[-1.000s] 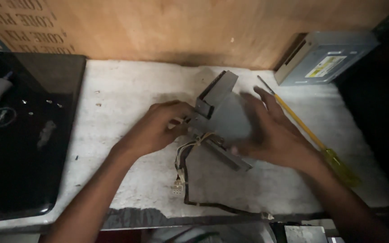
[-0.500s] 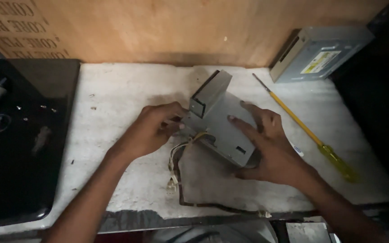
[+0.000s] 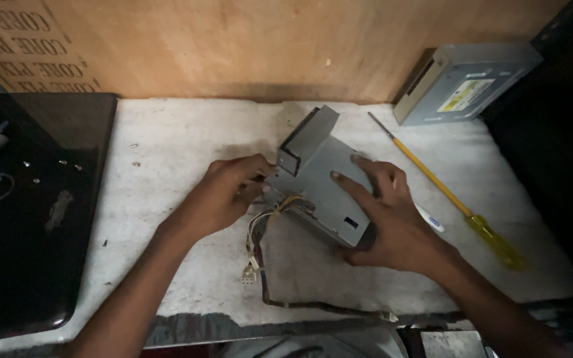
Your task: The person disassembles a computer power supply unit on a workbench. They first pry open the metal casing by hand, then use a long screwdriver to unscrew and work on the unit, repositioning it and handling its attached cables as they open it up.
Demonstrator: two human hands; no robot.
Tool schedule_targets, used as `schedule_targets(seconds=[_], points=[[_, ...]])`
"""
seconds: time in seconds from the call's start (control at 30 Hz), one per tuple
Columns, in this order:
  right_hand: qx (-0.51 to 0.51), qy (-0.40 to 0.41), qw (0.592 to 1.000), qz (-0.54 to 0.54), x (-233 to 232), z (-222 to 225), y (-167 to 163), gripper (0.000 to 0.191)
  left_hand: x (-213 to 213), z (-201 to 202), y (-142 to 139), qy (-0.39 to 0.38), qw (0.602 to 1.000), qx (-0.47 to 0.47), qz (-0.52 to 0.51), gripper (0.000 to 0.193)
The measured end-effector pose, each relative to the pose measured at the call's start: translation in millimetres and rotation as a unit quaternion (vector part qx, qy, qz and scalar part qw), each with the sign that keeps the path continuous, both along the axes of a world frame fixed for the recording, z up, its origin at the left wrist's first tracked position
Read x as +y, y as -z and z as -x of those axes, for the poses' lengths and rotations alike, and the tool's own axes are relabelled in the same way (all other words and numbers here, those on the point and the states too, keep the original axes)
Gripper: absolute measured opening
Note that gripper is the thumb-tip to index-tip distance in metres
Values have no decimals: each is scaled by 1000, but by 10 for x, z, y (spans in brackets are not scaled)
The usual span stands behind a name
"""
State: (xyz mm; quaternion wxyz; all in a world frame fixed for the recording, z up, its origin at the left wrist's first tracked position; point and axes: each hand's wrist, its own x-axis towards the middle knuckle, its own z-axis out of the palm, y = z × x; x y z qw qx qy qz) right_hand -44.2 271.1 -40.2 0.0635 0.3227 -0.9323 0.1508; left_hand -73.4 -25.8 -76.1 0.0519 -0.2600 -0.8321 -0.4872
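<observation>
A computer repair workshop: worn workbench (image 3: 187, 152), screwdriver (image 3: 445, 192), loose optical drive (image 3: 465, 83), closed laptop (image 3: 28, 212).

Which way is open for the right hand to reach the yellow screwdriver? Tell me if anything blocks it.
Probably yes: the right hand rests on the grey metal box, and the yellow screwdriver lies bare on the white tabletop just to the hand's right. Nothing lies between them, so a sideways move looks free.
</observation>
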Motion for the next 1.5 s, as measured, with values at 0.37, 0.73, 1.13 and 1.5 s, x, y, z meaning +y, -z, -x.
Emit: schedule_targets(seconds=[0.37, 0.73, 1.13, 1.5], points=[[42, -43, 998, 13, 58, 0, 22, 116, -18, -29, 12, -25, 997, 0, 68, 30], [23, -50, 998, 22, 69, 39, 51, 117, -66, 34, 89, 16, 1000, 8, 18, 34], [10, -46, 999, 18, 82, 78, 78, 114, -43, 93, 73, 9, 997, 75, 21, 32], [-119, 23, 992, -28, -29, 77, -96, 114, -44, 67, 14, 24, 996, 84, -1, 32]])
